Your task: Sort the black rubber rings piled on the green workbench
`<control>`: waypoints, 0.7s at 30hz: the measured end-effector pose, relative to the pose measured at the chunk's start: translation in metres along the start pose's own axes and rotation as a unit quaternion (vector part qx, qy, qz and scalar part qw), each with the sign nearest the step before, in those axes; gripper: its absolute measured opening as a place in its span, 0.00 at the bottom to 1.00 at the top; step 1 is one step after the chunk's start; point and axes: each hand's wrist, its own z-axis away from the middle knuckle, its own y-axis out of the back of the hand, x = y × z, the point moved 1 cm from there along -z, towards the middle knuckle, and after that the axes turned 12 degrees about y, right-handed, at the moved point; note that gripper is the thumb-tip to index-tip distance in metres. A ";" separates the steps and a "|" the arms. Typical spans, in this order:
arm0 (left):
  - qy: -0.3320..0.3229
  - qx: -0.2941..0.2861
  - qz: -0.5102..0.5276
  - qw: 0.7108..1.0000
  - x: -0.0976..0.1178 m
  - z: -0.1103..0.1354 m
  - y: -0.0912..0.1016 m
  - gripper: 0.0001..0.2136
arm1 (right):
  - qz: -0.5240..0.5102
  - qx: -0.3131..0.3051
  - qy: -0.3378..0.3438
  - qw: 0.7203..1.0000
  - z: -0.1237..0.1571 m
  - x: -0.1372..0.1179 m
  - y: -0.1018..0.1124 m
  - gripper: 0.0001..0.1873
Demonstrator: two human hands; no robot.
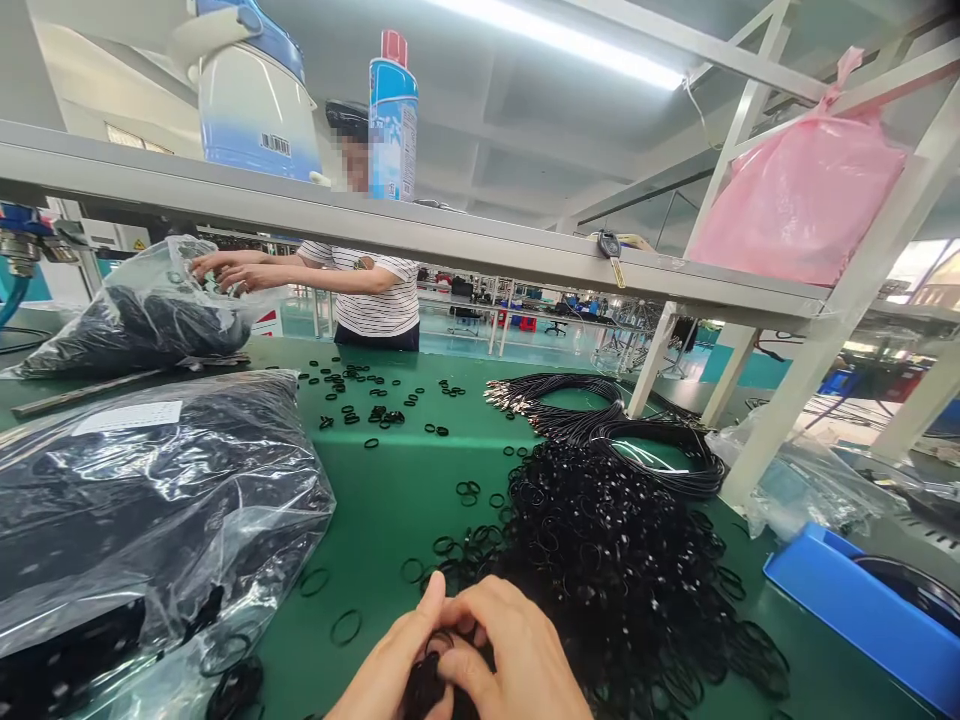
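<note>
At the bottom centre of the frame, the left hand [390, 665] and right hand [521, 655] meet over a bunch of black rings [427, 690]. The fingers of both are curled in and grasp it, the left thumb pressed on top. Wrists and the lower part of the bunch are cut off by the frame edge.

At lower left, a large clear bag [150, 510] lies on the green table [390, 500]. It is stuffed with dark goods too wrinkled over to identify. At upper left, a co-worker's hands [225, 270] reach into a second clear bag [142, 310] of black items. On the shelf [300, 205] above stand a blue-and-white jug [251, 95], its top cut off, and a spray can [393, 115].

Loose rings [360, 400] dot the table's middle. Just right of the hands spreads a dense pile of rings [600, 560]. Coiled black cables [600, 420] lie behind it, touching it.

At upper right hangs a pink bag [802, 190], its contents hidden. Below it is a crumpled clear bag [802, 485]. At lower right a blue tray [847, 600] holds something dark, mostly cut off.
</note>
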 end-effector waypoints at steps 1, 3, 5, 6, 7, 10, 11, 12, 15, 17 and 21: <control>-0.004 -0.003 0.000 1.000 0.000 -0.001 0.001 0.31 | 0.008 0.008 -0.007 1.000 0.001 0.001 -0.001 0.11; -0.011 -0.002 0.007 1.000 0.000 -0.003 0.003 0.31 | 0.002 0.046 -0.047 0.998 0.001 0.005 0.002 0.11; -0.007 0.005 0.026 1.000 -0.002 -0.005 0.007 0.32 | -0.014 0.082 -0.087 0.993 0.002 0.009 0.008 0.11; -0.002 0.008 0.036 0.999 -0.003 -0.006 0.008 0.32 | -0.016 0.095 -0.090 0.991 0.002 0.010 0.012 0.11; 0.002 0.011 0.043 0.999 -0.004 -0.007 0.009 0.33 | -0.011 0.103 -0.079 0.991 0.002 0.009 0.014 0.11; 0.001 0.014 0.047 0.999 -0.006 -0.007 0.008 0.33 | 0.017 0.063 0.005 0.998 0.001 -0.004 0.012 0.09; 0.004 0.019 0.049 0.999 -0.007 -0.007 0.007 0.33 | 0.022 0.031 0.028 0.999 0.001 -0.010 0.009 0.08; 0.009 0.026 0.053 0.998 -0.007 -0.006 0.006 0.32 | 0.025 0.002 0.040 0.999 0.001 -0.014 0.005 0.07; 0.018 0.024 0.043 0.999 -0.006 -0.004 0.003 0.31 | -0.008 0.005 0.005 1.000 -0.001 -0.015 -0.001 0.09; 0.006 0.015 -0.004 1.000 -0.004 -0.005 0.003 0.28 | -0.083 0.053 -0.049 0.994 -0.002 -0.006 0.000 0.09; -0.071 0.052 -0.082 0.993 -0.003 -0.011 0.010 0.21 | -0.229 0.094 -0.129 0.960 -0.002 0.017 0.007 0.08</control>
